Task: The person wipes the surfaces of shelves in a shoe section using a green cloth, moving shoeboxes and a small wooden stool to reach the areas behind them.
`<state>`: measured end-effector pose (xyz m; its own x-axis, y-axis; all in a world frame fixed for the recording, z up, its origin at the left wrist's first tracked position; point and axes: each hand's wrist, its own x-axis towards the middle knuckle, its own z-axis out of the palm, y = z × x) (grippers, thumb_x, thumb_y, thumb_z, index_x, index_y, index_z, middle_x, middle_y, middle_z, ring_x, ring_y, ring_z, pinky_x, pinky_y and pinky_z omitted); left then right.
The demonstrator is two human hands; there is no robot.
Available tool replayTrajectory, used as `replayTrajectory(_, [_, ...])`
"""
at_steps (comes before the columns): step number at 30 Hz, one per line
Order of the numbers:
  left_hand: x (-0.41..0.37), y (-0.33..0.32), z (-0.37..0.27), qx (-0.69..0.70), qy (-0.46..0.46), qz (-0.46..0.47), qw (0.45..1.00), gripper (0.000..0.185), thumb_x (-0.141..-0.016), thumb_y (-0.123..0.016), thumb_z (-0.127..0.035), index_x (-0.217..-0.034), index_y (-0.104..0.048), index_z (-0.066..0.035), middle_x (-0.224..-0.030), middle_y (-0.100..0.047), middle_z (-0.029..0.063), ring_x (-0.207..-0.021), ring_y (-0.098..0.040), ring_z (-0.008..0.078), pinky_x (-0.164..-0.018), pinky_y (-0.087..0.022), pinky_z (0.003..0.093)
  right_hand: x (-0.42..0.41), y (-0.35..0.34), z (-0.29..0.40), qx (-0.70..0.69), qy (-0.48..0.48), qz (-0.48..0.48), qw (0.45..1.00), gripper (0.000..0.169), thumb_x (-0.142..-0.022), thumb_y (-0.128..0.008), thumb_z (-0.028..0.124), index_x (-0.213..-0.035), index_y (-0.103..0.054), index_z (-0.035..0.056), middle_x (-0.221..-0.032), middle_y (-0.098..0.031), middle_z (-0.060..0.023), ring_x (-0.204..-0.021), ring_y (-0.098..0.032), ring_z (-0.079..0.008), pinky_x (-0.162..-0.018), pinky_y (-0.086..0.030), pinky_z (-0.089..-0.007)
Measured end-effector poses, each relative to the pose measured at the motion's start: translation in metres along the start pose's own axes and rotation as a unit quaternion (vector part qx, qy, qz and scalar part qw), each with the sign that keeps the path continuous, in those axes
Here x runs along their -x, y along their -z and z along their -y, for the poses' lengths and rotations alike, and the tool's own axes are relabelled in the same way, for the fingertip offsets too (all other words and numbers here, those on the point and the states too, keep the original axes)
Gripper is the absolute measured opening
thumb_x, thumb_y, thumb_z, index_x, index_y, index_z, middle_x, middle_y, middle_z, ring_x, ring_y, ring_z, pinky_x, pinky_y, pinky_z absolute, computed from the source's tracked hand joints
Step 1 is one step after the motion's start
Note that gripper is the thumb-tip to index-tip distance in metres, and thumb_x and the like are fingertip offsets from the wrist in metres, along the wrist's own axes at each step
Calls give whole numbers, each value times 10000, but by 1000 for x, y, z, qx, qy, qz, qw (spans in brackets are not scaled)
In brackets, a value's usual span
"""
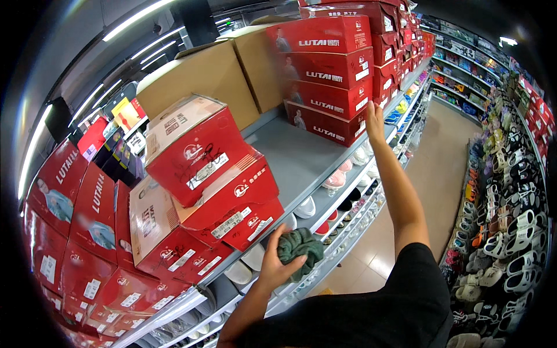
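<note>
A crumpled dark green cloth (301, 251) is bunched in my left hand (275, 266), thumb on its near side. That hand is beside the shelf's front edge, by a lower row of shoes. My right hand (375, 122) is stretched out with straight fingers, at the end of a stack of red Lutai shoe boxes (324, 78); some fingers are hidden and I see nothing held. Grey shelf surface (293, 152) shows between that stack and a nearer pile of shoe boxes (204, 152). The top box of the nearer pile sits askew, with handwriting on its end.
Plain brown cardboard boxes (202, 78) line the back of the shelf. Shoes such as a white one (306, 208) fill the racks below. More red boxes (93, 213) are piled at left. Across the aisle floor (439, 143) stands a rack of clogs and sandals (518, 230).
</note>
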<state>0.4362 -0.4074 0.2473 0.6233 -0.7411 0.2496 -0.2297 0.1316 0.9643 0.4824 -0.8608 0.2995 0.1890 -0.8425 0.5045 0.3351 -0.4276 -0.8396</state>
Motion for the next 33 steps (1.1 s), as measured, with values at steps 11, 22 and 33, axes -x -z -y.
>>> replayTrajectory(11, [-88,-39,18,-19,-16,59,998,879,-737,-756,-163,-1423,-247,46,-1313,-419,156,-1196,-460,223,-1024,-359,340,-24,-11,-95,69,-57,-25,996,740,-956,-296,573,-1008,-590,-104,-989,-603,-317,-984,-586,-341,-871,-421,-423])
replayTrajectory(22, [-244,-75,27,180,66,-71,979,1073,-720,-779,-151,-1478,-31,-17,-1341,-406,198,-1159,-486,244,-917,-466,339,-41,-28,-43,-203,-295,164,919,855,-878,-324,721,-1404,-400,52,-1415,-427,-148,-1272,-428,-291,-1087,-301,-396])
replayTrajectory(33, [-221,-91,55,135,-28,-21,990,1078,-685,-783,-179,-1439,-42,33,-1396,-268,215,-1271,-334,280,-1077,-289,382,6,-24,-8,-278,-277,311,866,709,-908,-413,622,-1404,-388,116,-1387,-474,-98,-1246,-471,-238,-1039,-388,-424])
